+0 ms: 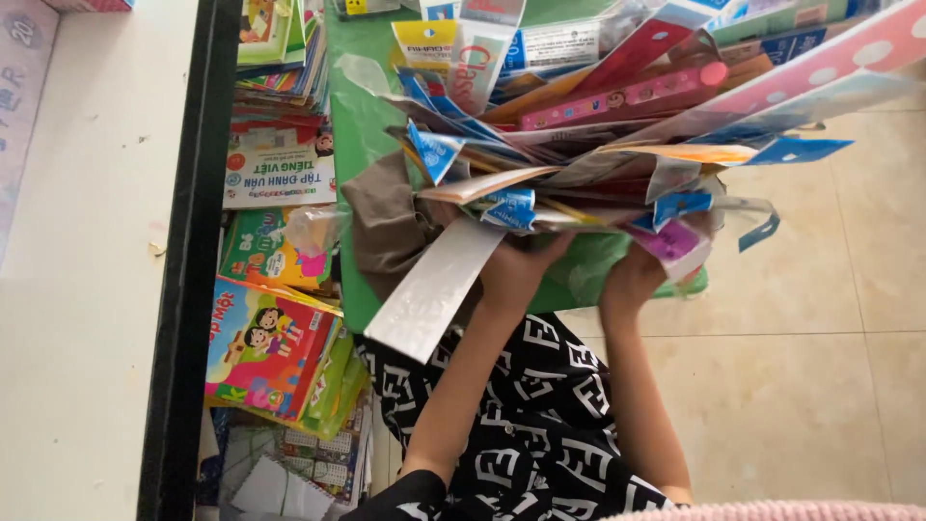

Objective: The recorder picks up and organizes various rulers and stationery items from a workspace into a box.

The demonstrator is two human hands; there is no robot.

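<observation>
pale floor tiles (pixel 849 289) lie beside a green table (pixel 357 116). both hands, left hand (pixel 521 265) and right hand (pixel 632 280), grip a fanned bundle of packaged rulers (pixel 617 125), fingers curled underneath and mostly hidden. gathering step, i judge; next calls for squaring the bundle.

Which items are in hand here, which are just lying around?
In hand:
- bundle of packaged rulers, gripped at its base by the left hand and right hand

Lying about:
- stacked children's books
- brown cloth
- green surface
- tiled floor
</observation>
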